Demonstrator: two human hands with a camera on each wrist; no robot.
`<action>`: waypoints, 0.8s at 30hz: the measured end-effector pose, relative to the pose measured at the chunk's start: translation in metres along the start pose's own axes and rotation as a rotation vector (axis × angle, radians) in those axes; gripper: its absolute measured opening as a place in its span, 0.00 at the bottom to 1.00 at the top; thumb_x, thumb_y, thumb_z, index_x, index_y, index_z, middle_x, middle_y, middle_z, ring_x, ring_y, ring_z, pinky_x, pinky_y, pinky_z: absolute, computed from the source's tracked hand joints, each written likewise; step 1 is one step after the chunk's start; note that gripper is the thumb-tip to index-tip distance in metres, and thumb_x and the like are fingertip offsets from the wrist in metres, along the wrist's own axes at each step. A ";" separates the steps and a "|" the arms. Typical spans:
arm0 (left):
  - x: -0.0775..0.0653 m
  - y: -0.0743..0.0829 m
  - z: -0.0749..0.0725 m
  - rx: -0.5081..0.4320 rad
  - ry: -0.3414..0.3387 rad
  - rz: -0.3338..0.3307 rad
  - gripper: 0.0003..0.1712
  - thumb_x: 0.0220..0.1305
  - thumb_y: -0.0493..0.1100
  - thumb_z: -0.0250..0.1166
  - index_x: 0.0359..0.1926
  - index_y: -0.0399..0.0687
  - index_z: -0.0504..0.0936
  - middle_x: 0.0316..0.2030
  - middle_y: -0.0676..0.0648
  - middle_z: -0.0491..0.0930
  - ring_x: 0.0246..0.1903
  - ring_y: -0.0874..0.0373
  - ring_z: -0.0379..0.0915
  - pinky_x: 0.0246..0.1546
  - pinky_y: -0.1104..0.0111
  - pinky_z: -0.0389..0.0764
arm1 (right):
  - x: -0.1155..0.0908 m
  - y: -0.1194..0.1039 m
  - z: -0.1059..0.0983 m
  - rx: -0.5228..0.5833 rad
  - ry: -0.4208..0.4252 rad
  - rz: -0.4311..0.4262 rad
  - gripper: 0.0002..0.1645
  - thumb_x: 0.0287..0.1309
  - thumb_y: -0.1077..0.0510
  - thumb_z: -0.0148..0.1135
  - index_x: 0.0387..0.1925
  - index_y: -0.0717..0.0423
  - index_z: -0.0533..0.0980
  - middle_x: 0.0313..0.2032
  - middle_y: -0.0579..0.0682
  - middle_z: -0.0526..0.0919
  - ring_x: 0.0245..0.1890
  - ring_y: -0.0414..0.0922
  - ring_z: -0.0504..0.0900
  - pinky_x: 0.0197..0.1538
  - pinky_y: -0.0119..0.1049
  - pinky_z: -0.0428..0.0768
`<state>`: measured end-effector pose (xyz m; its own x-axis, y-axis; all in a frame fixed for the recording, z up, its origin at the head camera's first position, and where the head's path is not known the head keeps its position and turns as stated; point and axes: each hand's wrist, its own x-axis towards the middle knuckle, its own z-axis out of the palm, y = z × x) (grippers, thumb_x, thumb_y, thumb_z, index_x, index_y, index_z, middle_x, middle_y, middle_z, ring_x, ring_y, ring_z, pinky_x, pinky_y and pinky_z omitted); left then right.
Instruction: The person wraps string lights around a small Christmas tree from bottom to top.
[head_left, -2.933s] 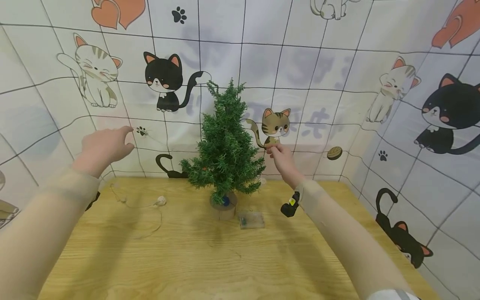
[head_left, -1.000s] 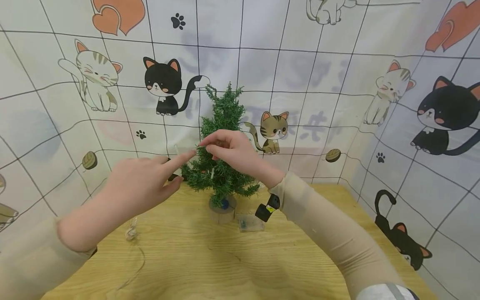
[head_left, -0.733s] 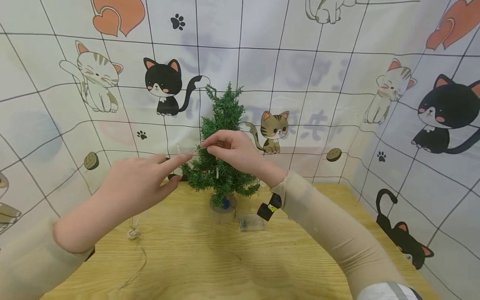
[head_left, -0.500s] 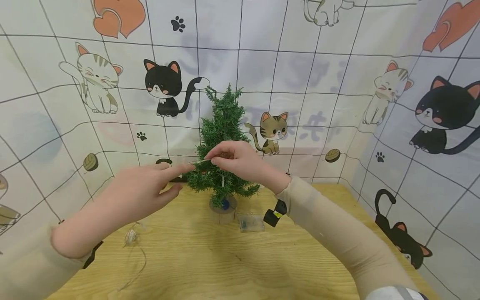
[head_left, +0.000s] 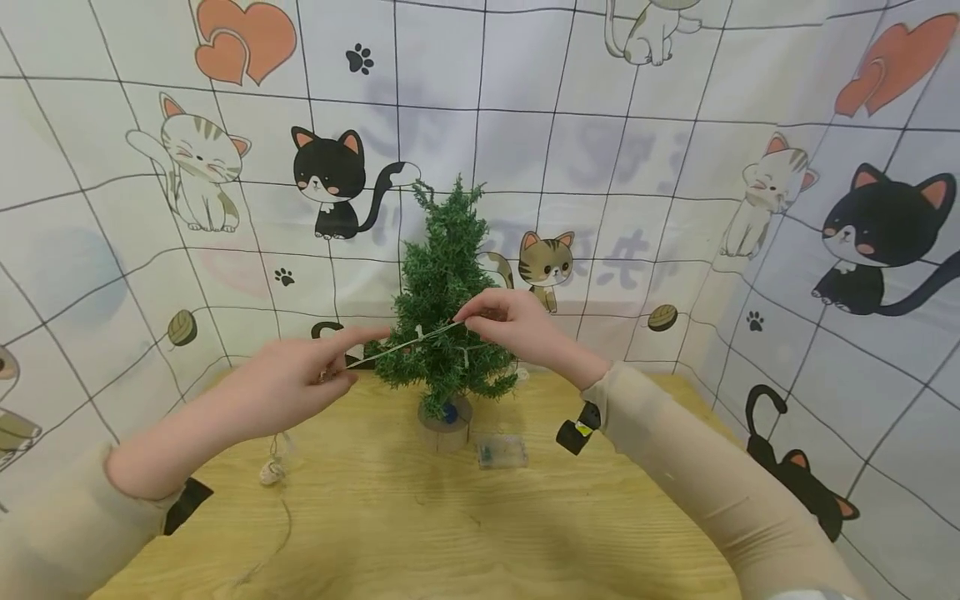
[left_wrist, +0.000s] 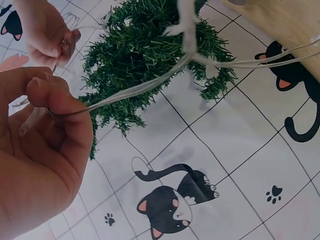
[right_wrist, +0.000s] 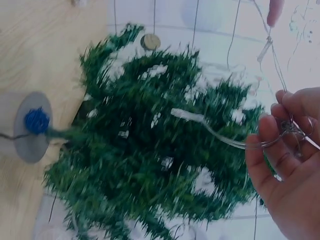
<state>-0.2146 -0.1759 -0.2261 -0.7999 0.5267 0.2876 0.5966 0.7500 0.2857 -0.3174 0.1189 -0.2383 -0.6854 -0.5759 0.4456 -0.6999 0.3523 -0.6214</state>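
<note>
A small green artificial Christmas tree [head_left: 447, 275] stands on a round wooden base [head_left: 444, 435] in the head view. Across its front, a thin pale string of lights [head_left: 393, 351] runs between the two hands. My left hand [head_left: 281, 379], left of the tree, pinches the wire between thumb and fingers, as the left wrist view shows. My right hand [head_left: 521, 327] pinches the other end of this stretch before the tree's right side. Several wire loops lie in its fingers in the right wrist view. A whitish bulb [right_wrist: 187, 115] hangs from the wire against the branches.
A clear flat box [head_left: 502, 452] lies on the wooden table [head_left: 420, 542], right of the base. Below my left hand, a whitish lump [head_left: 272, 472] with trailing wire rests on the table. Cat-printed cloth [head_left: 480, 142] closes off the back and sides.
Both hands came from either side of the tree to meet before it. Since then the right hand has drawn rightward and slightly down, and a wire stretch now shows between them.
</note>
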 end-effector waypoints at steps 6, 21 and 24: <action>0.000 -0.013 -0.001 -0.081 -0.034 -0.044 0.24 0.69 0.46 0.60 0.65 0.63 0.71 0.26 0.56 0.74 0.16 0.62 0.61 0.19 0.66 0.68 | -0.006 0.012 -0.001 -0.023 -0.044 0.026 0.11 0.68 0.59 0.57 0.45 0.52 0.83 0.44 0.52 0.82 0.29 0.52 0.78 0.32 0.41 0.74; -0.008 -0.040 -0.016 -0.020 -0.019 -0.116 0.21 0.65 0.47 0.64 0.59 0.53 0.78 0.22 0.56 0.72 0.18 0.61 0.63 0.21 0.67 0.67 | -0.006 0.028 -0.015 -0.006 0.017 0.043 0.11 0.68 0.61 0.56 0.46 0.56 0.82 0.41 0.52 0.82 0.33 0.59 0.79 0.33 0.43 0.75; -0.010 -0.046 -0.019 -0.005 -0.027 -0.141 0.20 0.66 0.49 0.63 0.57 0.52 0.79 0.22 0.55 0.71 0.18 0.60 0.62 0.21 0.67 0.66 | -0.005 0.028 -0.015 -0.024 0.024 0.035 0.11 0.68 0.61 0.56 0.46 0.56 0.82 0.41 0.51 0.82 0.32 0.58 0.79 0.33 0.41 0.74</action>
<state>-0.2328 -0.2233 -0.2246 -0.8770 0.4272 0.2199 0.4788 0.8150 0.3263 -0.3364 0.1425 -0.2480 -0.7142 -0.5447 0.4395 -0.6797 0.3901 -0.6211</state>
